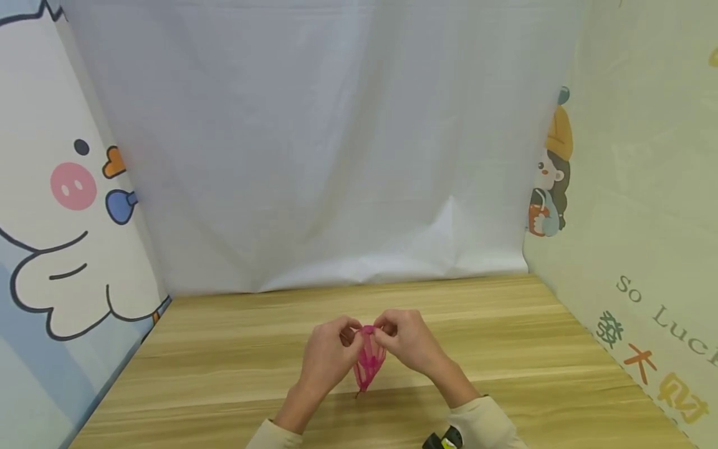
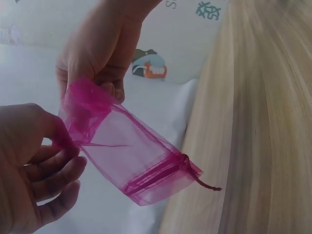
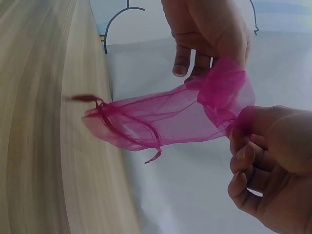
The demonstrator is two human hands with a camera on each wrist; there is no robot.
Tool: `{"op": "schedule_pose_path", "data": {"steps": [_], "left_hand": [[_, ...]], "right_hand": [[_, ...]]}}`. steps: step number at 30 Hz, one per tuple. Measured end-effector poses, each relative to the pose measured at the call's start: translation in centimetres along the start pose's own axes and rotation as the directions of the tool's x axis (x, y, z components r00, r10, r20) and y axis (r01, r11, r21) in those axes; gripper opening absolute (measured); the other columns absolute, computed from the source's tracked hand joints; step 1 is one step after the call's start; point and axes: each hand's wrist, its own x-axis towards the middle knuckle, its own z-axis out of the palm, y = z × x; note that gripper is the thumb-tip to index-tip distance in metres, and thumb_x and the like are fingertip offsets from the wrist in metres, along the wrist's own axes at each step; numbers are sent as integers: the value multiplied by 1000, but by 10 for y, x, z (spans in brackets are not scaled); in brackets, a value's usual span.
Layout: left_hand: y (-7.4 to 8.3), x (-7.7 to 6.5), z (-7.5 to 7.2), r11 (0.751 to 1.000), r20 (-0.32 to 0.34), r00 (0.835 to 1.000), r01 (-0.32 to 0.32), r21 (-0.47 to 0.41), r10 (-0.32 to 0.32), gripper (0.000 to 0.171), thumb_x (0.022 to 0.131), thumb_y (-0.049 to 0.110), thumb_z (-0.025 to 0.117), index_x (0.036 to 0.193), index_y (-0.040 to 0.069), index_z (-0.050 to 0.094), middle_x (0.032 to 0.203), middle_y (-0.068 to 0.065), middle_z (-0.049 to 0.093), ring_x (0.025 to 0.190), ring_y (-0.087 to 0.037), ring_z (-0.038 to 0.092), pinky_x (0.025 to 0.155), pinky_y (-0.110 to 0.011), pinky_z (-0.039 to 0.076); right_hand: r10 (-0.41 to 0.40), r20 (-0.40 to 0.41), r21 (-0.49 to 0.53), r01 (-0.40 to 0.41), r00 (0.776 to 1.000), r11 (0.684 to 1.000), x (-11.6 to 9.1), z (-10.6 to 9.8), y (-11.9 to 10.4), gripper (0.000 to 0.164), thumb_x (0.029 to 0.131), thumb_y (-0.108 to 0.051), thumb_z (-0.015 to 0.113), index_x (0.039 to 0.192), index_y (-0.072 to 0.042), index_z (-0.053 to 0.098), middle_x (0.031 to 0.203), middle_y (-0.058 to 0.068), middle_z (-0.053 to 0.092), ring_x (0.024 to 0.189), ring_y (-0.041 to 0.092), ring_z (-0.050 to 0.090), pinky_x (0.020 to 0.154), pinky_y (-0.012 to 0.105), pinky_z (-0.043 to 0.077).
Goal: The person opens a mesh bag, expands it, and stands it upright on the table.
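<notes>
A sheer magenta organza drawstring pouch (image 1: 370,358) hangs between the two hands above the table. My left hand (image 1: 330,354) pinches one upper corner of it between thumb and forefinger, the other fingers loosely bent. At the opposite upper corner my right hand (image 1: 412,342) pinches the fabric in the same way. The upper end is bunched and folded over, as the left wrist view shows on the pouch (image 2: 131,146). Its drawstring end points down, with dark red cord tails (image 3: 153,155) dangling from the gathered channel.
The wood-grain table (image 1: 224,362) spreads beneath both hands. A pale grey sheet (image 1: 314,156) hangs behind it, with cartoon-printed panels (image 1: 50,187) at left and right. Near the right sleeve (image 1: 483,421) lies a small black and yellow object (image 1: 445,439).
</notes>
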Motion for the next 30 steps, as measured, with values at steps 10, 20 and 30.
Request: {"op": "schedule_pose_path", "data": {"steps": [10, 20, 30], "left_hand": [[-2, 3, 5, 1000, -3, 1000, -20, 10, 20, 8, 90, 14, 75, 89, 7, 79, 77, 0, 74, 62, -5, 65, 56, -19, 51], [-2, 3, 9, 998, -19, 999, 28, 59, -27, 6, 84, 8, 78, 79, 7, 75, 67, 3, 68, 58, -3, 59, 53, -21, 48], [0, 3, 12, 998, -52, 998, 39, 58, -36, 6, 78, 5, 77, 82, 7, 72, 60, 6, 62, 50, 0, 49, 45, -20, 41]], "right_hand": [[-23, 30, 30, 22, 999, 999, 2, -2, 4, 9, 96, -8, 67, 91, -4, 73, 66, -2, 65, 53, 2, 52, 46, 23, 45], [-85, 13, -87, 86, 996, 992, 3, 2, 8, 9, 93, -5, 70, 85, -4, 73, 63, -3, 63, 51, -2, 45, 46, 19, 42], [-115, -53, -157, 106, 992, 982, 3, 4, 10, 10, 85, 0, 74, 77, -5, 70, 60, -4, 63, 48, -7, 45, 45, 17, 42]]}}
